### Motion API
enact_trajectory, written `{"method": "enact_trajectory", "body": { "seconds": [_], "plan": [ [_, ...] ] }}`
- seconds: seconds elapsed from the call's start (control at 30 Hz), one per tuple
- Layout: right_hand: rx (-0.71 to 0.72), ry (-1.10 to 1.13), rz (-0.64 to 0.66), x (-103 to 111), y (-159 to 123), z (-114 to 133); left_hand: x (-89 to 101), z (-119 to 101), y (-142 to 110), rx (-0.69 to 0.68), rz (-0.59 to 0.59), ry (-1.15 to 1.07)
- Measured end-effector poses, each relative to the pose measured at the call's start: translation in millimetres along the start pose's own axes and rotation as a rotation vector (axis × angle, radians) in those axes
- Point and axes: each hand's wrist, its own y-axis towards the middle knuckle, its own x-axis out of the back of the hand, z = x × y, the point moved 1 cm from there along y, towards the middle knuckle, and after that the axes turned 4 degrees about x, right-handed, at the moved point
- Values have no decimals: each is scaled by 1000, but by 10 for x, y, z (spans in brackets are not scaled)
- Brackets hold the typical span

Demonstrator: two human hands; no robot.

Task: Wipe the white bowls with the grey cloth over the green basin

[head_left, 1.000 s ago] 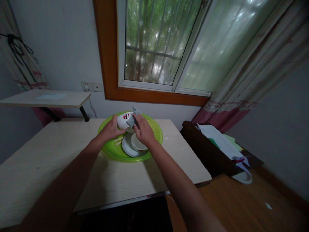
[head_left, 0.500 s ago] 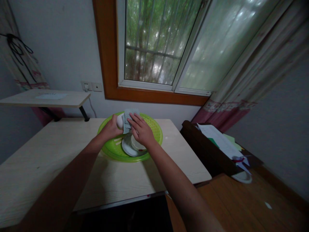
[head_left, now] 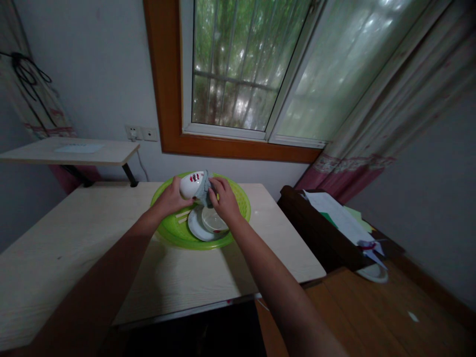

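Observation:
My left hand (head_left: 172, 199) is closed on a white bowl (head_left: 190, 186) with a red and black pattern, its rounded outside toward me. My right hand (head_left: 225, 202) grips a grey-green cloth (head_left: 204, 189) and presses it over the bowl's right side at the rim. Both hands are above a bright green plastic basket (head_left: 174, 241). Inside the basket, below my hands, another bowl (head_left: 213, 221) rests on a white plate (head_left: 197, 229). Pale chopsticks (head_left: 182, 216) lie left of the plate. My right fingertips are partly hidden by the cloth.
The basket stands on a pale wooden table (head_left: 111, 213) against the wall. A small raised shelf (head_left: 70, 151) with a paper is at the left. Right of the table, a dark brown piece of furniture (head_left: 316, 223) carries papers (head_left: 338, 213). A window is behind.
The cloth has slid from the bowl's outer side to its right edge, baring the red and black pattern. My right hand has shifted slightly right, its fingers now curled round the cloth.

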Motion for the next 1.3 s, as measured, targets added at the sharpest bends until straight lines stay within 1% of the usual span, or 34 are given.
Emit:
{"method": "enact_trajectory", "body": {
  "seconds": [0.1,0.23,0.3,0.37,0.47,0.6,0.7,0.77,0.9,0.97,1.07,1.3],
  "plan": [
    [109,-50,38,25,-9,38,-3,6,4,3,7,2],
    [251,-57,132,38,-19,86,11,-1,-1,23,27,-17],
    [282,-45,163,37,-19,104,22,-9,-5,22,29,-23],
    [282,-32,160,36,-15,115,30,-20,-8,24,24,-31],
    [236,-19,110,34,-3,111,42,-45,-7,40,14,-45],
    [85,9,35,5,2,32,68,-70,-4,65,-7,-43],
    [-42,21,43,-52,-10,-57,89,-71,-7,76,-23,-41],
    [-103,27,60,-90,-22,-99,97,-68,-10,80,-31,-53],
    [-149,41,62,-116,-33,-108,90,-65,-16,73,-30,-61],
    [-121,57,42,-101,-29,-86,79,-63,-19,58,-20,-51],
    [-19,76,27,-56,-13,-37,63,-51,-24,28,-11,-33],
    [211,21,109,46,11,100,57,-72,-38,6,45,-6]
  ]
}}
